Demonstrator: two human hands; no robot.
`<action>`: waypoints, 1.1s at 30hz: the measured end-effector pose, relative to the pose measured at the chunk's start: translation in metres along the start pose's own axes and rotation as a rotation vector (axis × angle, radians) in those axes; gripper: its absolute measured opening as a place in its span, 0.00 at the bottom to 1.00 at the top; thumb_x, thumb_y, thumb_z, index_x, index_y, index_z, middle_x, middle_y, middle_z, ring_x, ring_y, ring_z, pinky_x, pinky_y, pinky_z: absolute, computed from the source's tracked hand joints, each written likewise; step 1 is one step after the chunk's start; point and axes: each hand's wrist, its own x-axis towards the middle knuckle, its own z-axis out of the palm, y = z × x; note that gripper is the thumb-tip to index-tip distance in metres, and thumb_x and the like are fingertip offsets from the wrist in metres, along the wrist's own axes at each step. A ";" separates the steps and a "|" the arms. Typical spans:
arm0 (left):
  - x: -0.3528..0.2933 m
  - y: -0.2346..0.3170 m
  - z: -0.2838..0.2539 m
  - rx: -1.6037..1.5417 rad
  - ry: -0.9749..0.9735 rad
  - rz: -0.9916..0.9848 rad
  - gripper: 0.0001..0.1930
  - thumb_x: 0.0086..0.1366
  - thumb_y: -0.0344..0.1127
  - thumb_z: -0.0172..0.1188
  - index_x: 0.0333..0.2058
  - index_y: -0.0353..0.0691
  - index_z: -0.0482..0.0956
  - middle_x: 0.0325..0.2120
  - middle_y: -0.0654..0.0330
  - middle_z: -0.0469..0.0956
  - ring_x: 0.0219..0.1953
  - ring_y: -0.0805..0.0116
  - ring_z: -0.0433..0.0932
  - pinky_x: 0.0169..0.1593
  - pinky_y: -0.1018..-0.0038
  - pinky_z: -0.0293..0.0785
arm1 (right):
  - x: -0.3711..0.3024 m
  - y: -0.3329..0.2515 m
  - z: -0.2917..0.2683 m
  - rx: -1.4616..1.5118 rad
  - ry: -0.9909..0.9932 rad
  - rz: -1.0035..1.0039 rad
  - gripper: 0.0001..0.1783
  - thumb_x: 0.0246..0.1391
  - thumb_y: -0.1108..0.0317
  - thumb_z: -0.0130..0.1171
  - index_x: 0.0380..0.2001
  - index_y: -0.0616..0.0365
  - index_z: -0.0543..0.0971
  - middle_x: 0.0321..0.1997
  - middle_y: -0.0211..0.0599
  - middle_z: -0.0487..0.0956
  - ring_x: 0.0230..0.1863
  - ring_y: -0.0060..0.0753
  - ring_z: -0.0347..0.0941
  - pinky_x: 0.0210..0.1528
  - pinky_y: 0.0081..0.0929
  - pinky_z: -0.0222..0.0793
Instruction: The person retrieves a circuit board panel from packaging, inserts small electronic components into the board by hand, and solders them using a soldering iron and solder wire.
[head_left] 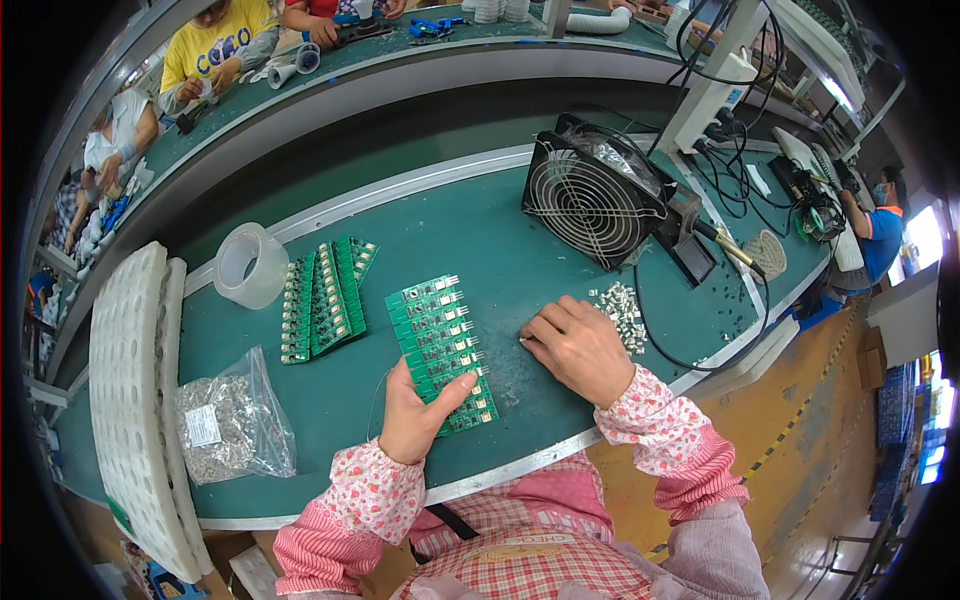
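Note:
My left hand [420,405] grips the lower part of a green circuit board panel [425,330], thumb on top and fingers beneath. White components and metal pins line the panel's right side. To its right my right hand [578,345] hovers low over the bench, fingers pinched together; a tiny piece seems to be at the fingertips, too small to name. Beside that hand lies a pile of small white and metal components [622,312]. More populated circuit boards [325,300] are stacked to the left of the held panel.
A clear tape roll [250,266] stands behind a plastic bag of small metal parts [235,420]. White foam trays [130,400] lean at the left edge. A fan [595,195] and a soldering iron [730,245] with its cable occupy the right. Other people work beyond the bench.

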 end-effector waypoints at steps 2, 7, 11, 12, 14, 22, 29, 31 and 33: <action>0.000 0.001 0.000 -0.003 0.000 0.003 0.15 0.56 0.26 0.63 0.43 0.33 0.72 0.35 0.61 0.78 0.35 0.76 0.77 0.39 0.77 0.75 | 0.000 -0.001 0.002 0.063 0.049 0.060 0.09 0.42 0.68 0.64 0.28 0.54 0.76 0.28 0.31 0.72 0.33 0.33 0.69 0.36 0.29 0.67; 0.000 0.002 0.000 -0.007 0.000 0.018 0.15 0.56 0.25 0.63 0.42 0.33 0.72 0.35 0.61 0.78 0.35 0.77 0.76 0.39 0.77 0.74 | -0.003 0.000 -0.002 0.131 0.050 0.058 0.11 0.41 0.70 0.64 0.32 0.53 0.78 0.30 0.30 0.73 0.34 0.32 0.69 0.35 0.28 0.67; 0.000 0.000 -0.001 0.028 -0.010 0.032 0.15 0.56 0.25 0.63 0.42 0.33 0.72 0.35 0.62 0.78 0.34 0.77 0.76 0.39 0.78 0.74 | -0.007 0.007 0.009 0.139 0.128 -0.044 0.09 0.41 0.71 0.64 0.30 0.53 0.78 0.29 0.29 0.73 0.33 0.32 0.69 0.34 0.28 0.67; 0.000 0.000 0.000 0.026 -0.012 0.027 0.15 0.56 0.25 0.63 0.42 0.33 0.73 0.34 0.62 0.78 0.34 0.77 0.76 0.39 0.78 0.74 | -0.007 0.008 0.010 0.139 0.129 -0.043 0.09 0.41 0.71 0.64 0.30 0.53 0.78 0.29 0.29 0.73 0.33 0.32 0.69 0.34 0.28 0.67; 0.000 0.001 0.000 0.026 -0.015 0.024 0.15 0.56 0.25 0.63 0.42 0.33 0.73 0.34 0.62 0.78 0.34 0.78 0.76 0.39 0.78 0.74 | -0.003 0.006 0.011 0.123 0.156 -0.063 0.08 0.40 0.71 0.64 0.29 0.54 0.78 0.27 0.28 0.73 0.32 0.31 0.69 0.33 0.27 0.67; 0.001 0.000 0.001 0.004 0.021 0.042 0.14 0.57 0.25 0.63 0.41 0.34 0.73 0.34 0.62 0.78 0.34 0.77 0.76 0.39 0.79 0.74 | -0.007 -0.024 0.002 0.787 0.086 0.413 0.05 0.49 0.72 0.62 0.29 0.59 0.76 0.33 0.32 0.78 0.30 0.27 0.74 0.36 0.23 0.69; 0.000 -0.003 0.002 0.025 0.063 0.142 0.12 0.57 0.26 0.63 0.39 0.34 0.73 0.33 0.62 0.79 0.33 0.77 0.76 0.37 0.79 0.74 | -0.007 -0.063 0.001 1.675 0.031 0.770 0.08 0.56 0.69 0.58 0.35 0.63 0.76 0.37 0.33 0.78 0.36 0.20 0.72 0.40 0.20 0.69; 0.000 -0.003 0.003 0.118 0.088 0.206 0.12 0.56 0.26 0.63 0.39 0.34 0.73 0.32 0.62 0.79 0.32 0.77 0.76 0.37 0.79 0.74 | -0.009 -0.066 0.005 1.685 -0.006 0.763 0.10 0.57 0.67 0.57 0.36 0.63 0.75 0.37 0.32 0.77 0.36 0.18 0.71 0.40 0.18 0.68; -0.001 -0.002 0.003 0.133 0.089 0.212 0.12 0.56 0.26 0.63 0.39 0.34 0.73 0.32 0.62 0.79 0.32 0.77 0.77 0.36 0.79 0.74 | -0.008 -0.070 0.009 1.734 -0.027 0.867 0.10 0.57 0.67 0.57 0.37 0.62 0.74 0.36 0.30 0.76 0.35 0.17 0.71 0.39 0.17 0.68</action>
